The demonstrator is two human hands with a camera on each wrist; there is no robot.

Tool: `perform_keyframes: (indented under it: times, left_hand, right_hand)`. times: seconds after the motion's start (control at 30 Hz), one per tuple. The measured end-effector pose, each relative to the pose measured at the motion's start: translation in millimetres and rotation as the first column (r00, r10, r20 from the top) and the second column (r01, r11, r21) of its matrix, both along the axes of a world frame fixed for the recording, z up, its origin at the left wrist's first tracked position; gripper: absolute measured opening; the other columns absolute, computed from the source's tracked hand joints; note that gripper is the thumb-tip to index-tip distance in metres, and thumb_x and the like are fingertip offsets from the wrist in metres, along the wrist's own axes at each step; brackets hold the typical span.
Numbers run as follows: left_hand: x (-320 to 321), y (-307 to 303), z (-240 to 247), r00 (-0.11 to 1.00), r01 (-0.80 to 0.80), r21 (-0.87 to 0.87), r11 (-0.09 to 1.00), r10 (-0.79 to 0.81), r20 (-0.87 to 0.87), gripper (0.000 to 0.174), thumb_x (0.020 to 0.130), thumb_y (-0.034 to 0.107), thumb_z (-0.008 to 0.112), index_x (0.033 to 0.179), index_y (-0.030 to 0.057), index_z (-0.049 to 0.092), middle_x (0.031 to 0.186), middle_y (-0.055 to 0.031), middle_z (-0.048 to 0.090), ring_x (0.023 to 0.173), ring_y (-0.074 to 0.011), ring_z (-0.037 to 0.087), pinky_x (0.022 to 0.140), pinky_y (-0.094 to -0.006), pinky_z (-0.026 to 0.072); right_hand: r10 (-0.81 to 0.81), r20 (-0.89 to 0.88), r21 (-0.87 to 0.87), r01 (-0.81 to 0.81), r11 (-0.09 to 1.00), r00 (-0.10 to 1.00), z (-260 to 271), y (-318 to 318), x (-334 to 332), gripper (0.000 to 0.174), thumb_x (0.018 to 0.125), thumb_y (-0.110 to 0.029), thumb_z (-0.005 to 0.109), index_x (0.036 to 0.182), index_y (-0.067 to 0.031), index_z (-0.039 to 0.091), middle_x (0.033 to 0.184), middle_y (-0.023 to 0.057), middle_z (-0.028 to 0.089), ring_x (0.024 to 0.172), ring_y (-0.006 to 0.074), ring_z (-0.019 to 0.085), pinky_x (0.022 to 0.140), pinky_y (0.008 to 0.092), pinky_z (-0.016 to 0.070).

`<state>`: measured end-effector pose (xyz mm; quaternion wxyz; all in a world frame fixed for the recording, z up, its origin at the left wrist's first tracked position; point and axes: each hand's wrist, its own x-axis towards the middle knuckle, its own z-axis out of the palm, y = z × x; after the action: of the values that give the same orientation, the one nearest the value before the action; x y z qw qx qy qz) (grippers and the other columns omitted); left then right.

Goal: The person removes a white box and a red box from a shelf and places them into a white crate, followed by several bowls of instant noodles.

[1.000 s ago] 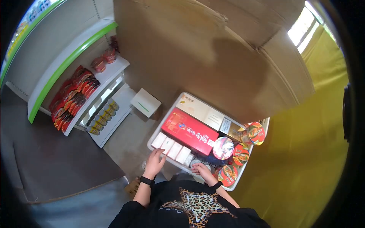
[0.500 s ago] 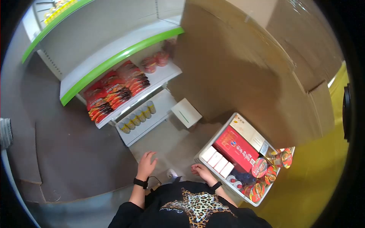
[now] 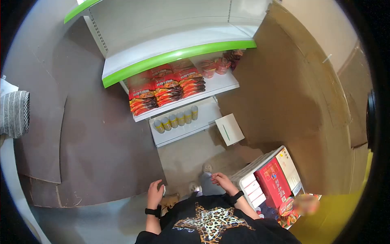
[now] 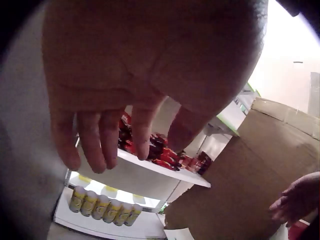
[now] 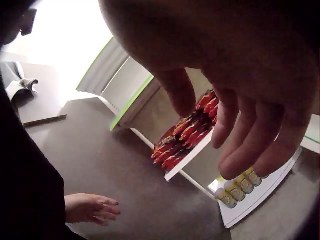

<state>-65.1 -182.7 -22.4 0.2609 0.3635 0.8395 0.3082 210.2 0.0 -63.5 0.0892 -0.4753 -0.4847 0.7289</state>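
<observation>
My left hand (image 3: 155,194) hangs in front of my body with its fingers relaxed and nothing in them. In the left wrist view its fingers (image 4: 107,140) point down, spread a little apart. Across from it, my right hand (image 3: 224,183) is empty too, its fingers loosely bent. The right hand is nearest to a white-rimmed bin (image 3: 240,175) at the right. That bin holds a red box (image 3: 273,183), a cream box (image 3: 289,166), several small white boxes (image 3: 252,189) and cup noodles (image 3: 287,206).
Ahead stands a white shelf unit with a green edge strip (image 3: 178,61). Red snack packets (image 3: 166,87) and pink tubs (image 3: 215,68) sit on one shelf, yellow-grey cans (image 3: 176,119) on the bottom one. A white box (image 3: 230,129) and a cardboard wall (image 3: 284,97) are at the right.
The view has swung left, so the shelf unit is now ahead and the bin lies at the lower right. My right hand has come away from over the bin, my left from its edge.
</observation>
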Motion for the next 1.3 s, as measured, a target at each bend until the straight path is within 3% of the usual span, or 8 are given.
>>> perform_keyframes:
  times: [0.03, 0.17, 0.43, 0.63, 0.77, 0.9, 1.1, 1.3]
  left_hand:
    - [0, -2, 1, 0.998, -0.021, -0.021, 1.000, 0.022, 0.059, 0.031, 0.079, 0.022, 0.054, 0.107, 0.0064, 0.054, 0.109, -0.0147, 0.052, 0.103, -0.0309, 0.048, 0.088, -0.0361, 0.0380]
    - [-10, 1, -2, 0.999, -0.048, -0.014, 0.999, 0.048, 0.014, 0.031, 0.079, 0.022, 0.054, 0.107, 0.0062, 0.054, 0.109, -0.0149, 0.052, 0.103, -0.0308, 0.048, 0.088, -0.0361, 0.0379]
    - [-41, 70, 9, 0.991, -0.130, 0.016, 0.991, 0.130, -0.004, 0.032, 0.080, 0.021, 0.054, 0.107, 0.0041, 0.054, 0.109, -0.0163, 0.052, 0.104, -0.0312, 0.048, 0.089, -0.0362, 0.0371]
    - [-57, 158, 37, 0.994, -0.076, 0.066, 0.995, 0.081, -0.077, 0.032, 0.080, 0.020, 0.054, 0.107, 0.0031, 0.053, 0.109, -0.0166, 0.052, 0.104, -0.0320, 0.047, 0.089, -0.0366, 0.0373]
    - [-61, 209, 39, 0.986, -0.075, 0.147, 0.986, 0.096, -0.136, 0.032, 0.080, 0.020, 0.054, 0.107, 0.0044, 0.054, 0.105, -0.0164, 0.053, 0.100, -0.0303, 0.050, 0.086, -0.0354, 0.0387]
    - [-58, 246, 37, 0.993, -0.031, 0.166, 0.986, 0.049, -0.106, 0.032, 0.080, 0.020, 0.054, 0.108, 0.0043, 0.054, 0.105, -0.0161, 0.053, 0.100, -0.0299, 0.050, 0.085, -0.0353, 0.0390]
    - [-51, 272, 26, 0.996, -0.032, 0.108, 0.994, 0.040, -0.077, 0.032, 0.080, 0.021, 0.055, 0.107, 0.0043, 0.054, 0.105, -0.0168, 0.053, 0.100, -0.0314, 0.050, 0.085, -0.0356, 0.0394]
    - [-57, 293, 8, 0.992, 0.057, 0.039, 0.998, -0.052, -0.115, 0.032, 0.078, 0.022, 0.056, 0.104, 0.0030, 0.055, 0.103, -0.0183, 0.054, 0.099, -0.0329, 0.050, 0.085, -0.0362, 0.0396]
  right_hand:
    - [0.024, 0.012, -0.017, -0.024, 1.000, 1.000, 1, 2, -6, 0.027, 0.087, -0.028, 0.045, 0.104, -0.0080, 0.053, 0.093, 0.0032, 0.059, 0.081, 0.0116, 0.055, 0.069, 0.0233, 0.0395]
    - [0.115, -0.040, -0.026, -0.116, 0.993, 0.993, 0, 31, -18, 0.028, 0.087, -0.029, 0.045, 0.104, -0.0082, 0.053, 0.093, 0.0034, 0.059, 0.081, 0.0119, 0.056, 0.069, 0.0236, 0.0397]
    - [-0.063, -0.016, 0.024, 0.064, 0.998, 0.998, 8, 144, -31, 0.030, 0.085, -0.029, 0.045, 0.104, -0.0072, 0.054, 0.092, 0.0059, 0.061, 0.081, 0.0134, 0.057, 0.070, 0.0253, 0.0418]
    - [-0.239, -0.065, 0.086, 0.244, 0.966, 0.969, 24, 227, -35, 0.029, 0.084, -0.027, 0.044, 0.101, -0.0065, 0.055, 0.090, 0.0072, 0.061, 0.077, 0.0138, 0.058, 0.066, 0.0262, 0.0433]
    - [-0.223, -0.058, 0.059, 0.226, 0.972, 0.973, 11, 274, -35, 0.028, 0.084, -0.027, 0.045, 0.100, -0.0068, 0.055, 0.088, 0.0066, 0.061, 0.076, 0.0137, 0.058, 0.064, 0.0252, 0.0435]
    - [-0.242, -0.114, 0.024, 0.246, 0.969, 0.964, 22, 301, -41, 0.027, 0.083, -0.029, 0.047, 0.099, -0.0079, 0.055, 0.088, 0.0055, 0.061, 0.076, 0.0126, 0.057, 0.065, 0.0246, 0.0432]
    - [-0.181, -0.033, 0.008, 0.181, 0.983, 0.983, 10, 326, -37, 0.028, 0.084, -0.029, 0.046, 0.100, -0.0080, 0.054, 0.089, 0.0048, 0.061, 0.077, 0.0127, 0.057, 0.066, 0.0241, 0.0428]
    - [-0.319, -0.044, -0.029, 0.318, 0.948, 0.947, 2, 337, -12, 0.031, 0.081, -0.029, 0.048, 0.102, -0.0060, 0.054, 0.089, 0.0065, 0.061, 0.078, 0.0164, 0.056, 0.067, 0.0278, 0.0416]
